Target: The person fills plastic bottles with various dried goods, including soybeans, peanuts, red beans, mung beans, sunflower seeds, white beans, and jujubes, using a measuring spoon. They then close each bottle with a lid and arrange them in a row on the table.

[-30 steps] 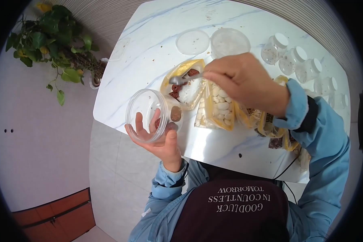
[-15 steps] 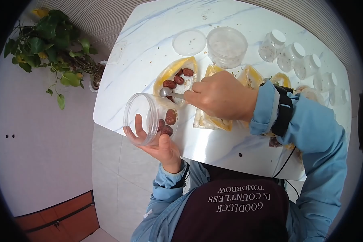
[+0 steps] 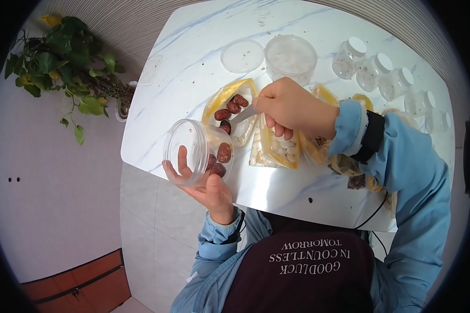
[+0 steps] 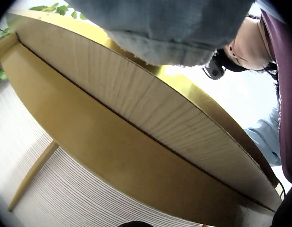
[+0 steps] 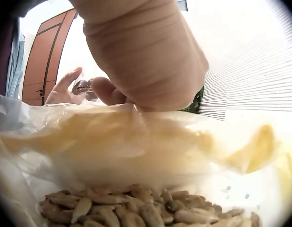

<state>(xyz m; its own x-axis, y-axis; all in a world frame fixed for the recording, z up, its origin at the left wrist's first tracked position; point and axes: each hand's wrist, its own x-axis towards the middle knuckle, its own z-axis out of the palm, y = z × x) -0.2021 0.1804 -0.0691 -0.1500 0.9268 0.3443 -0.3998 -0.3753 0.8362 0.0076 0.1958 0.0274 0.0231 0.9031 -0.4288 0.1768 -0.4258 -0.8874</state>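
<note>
My left hand (image 3: 216,195) grips a clear plastic jar (image 3: 190,125) tilted on its side, mouth facing left, beside the table's near-left edge. Several red dates (image 3: 224,152) lie in it. In the head view, my right hand (image 3: 292,107) pinches the handle of a metal spoon (image 3: 244,115). The spoon points down into an opened yellow-edged bag (image 3: 210,109) with several more dates (image 3: 234,107); its bowl is hidden at the lowest date. A bag of white beans (image 3: 269,151) sits under my right hand. The right wrist view shows pale seed kernels (image 5: 146,210) in another bag.
Further bags, one of dark contents (image 3: 356,181), stand under the right forearm. At the back are a round lid (image 3: 242,56), a round clear tub (image 3: 291,55) and several small white-lidded jars (image 3: 349,60). A potted plant (image 3: 83,68) is beyond the left table edge.
My right hand has swung left and toward me, then slightly back, lowering the spoon from above the bag to among the dates. The jar in my left hand stays nearly in place.
</note>
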